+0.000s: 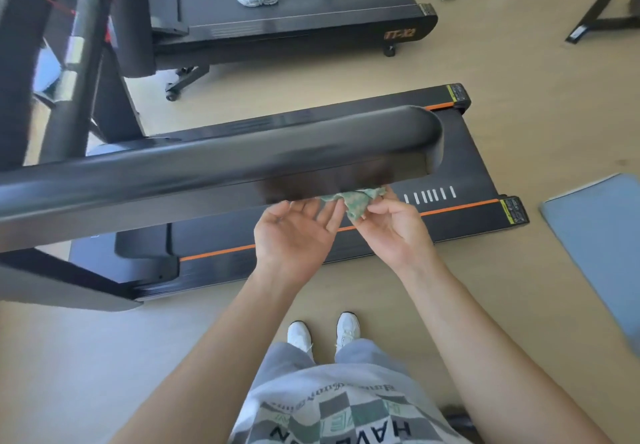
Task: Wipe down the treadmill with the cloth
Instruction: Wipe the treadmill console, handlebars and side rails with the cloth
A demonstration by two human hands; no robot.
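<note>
Just under the treadmill's handrail [221, 163], the green cloth [356, 203] is pinched by the right hand [391, 232]; the left hand [294, 232] is spread open, fingertips touching the cloth.

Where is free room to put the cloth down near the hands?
Free: the belt right of the handrail end, around the white marks; also the floor between the treadmill's orange-striped side rail and the white shoes. Crowded: under the handrail, where left hand, right hand and cloth meet.
</note>
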